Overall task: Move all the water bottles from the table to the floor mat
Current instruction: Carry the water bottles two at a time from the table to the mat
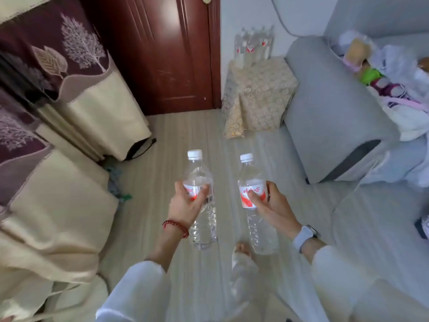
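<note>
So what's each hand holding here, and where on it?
Each grips a water bottle around its labelled middle: left hand on the left bottle, right hand on the right bottle. Both are upright, caps on.

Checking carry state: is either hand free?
No, the left hand grips one water bottle and the right hand grips another water bottle.

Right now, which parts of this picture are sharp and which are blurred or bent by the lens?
Head view: the two clear plastic water bottles, one in the left hand and one in the right hand, are sharp; the remaining bottles on the small lace-covered table are smeared; edges bow with wide-angle distortion.
</note>
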{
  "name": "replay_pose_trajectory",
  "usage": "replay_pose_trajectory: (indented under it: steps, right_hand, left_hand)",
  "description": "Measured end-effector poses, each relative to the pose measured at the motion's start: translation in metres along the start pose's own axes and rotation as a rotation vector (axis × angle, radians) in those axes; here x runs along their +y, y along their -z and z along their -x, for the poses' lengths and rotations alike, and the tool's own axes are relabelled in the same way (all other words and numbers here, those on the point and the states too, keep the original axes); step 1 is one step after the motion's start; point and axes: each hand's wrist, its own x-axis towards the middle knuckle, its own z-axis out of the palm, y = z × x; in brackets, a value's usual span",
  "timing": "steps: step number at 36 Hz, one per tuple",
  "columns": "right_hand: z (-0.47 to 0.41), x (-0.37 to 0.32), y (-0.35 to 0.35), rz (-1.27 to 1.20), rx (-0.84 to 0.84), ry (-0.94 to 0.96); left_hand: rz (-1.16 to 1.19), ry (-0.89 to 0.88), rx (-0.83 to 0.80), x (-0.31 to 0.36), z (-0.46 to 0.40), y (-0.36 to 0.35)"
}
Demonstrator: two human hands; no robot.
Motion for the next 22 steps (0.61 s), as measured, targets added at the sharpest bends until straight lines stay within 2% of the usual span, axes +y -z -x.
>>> replay_pose_trajectory:
  steps: [8, 14, 22]
  right_hand:
    - [-0.172, -0.04, 0.061, 0.014, 0.012, -0.064]
    - [-0.303, -0.067, 0.077, 0.014, 0.019, -0.052]
    - [-0.488, -0.124, 0.095, -0.07, 0.084, -0.125]
  left_hand:
    - [0.055, 0.019, -0.026, 0.085, -0.166, -0.06]
    - [0.035, 0.026, -0.069, 0.122, -0.293, -0.089]
    - [0.014, 0.011, -0.114, 0.185, -0.486, -0.125]
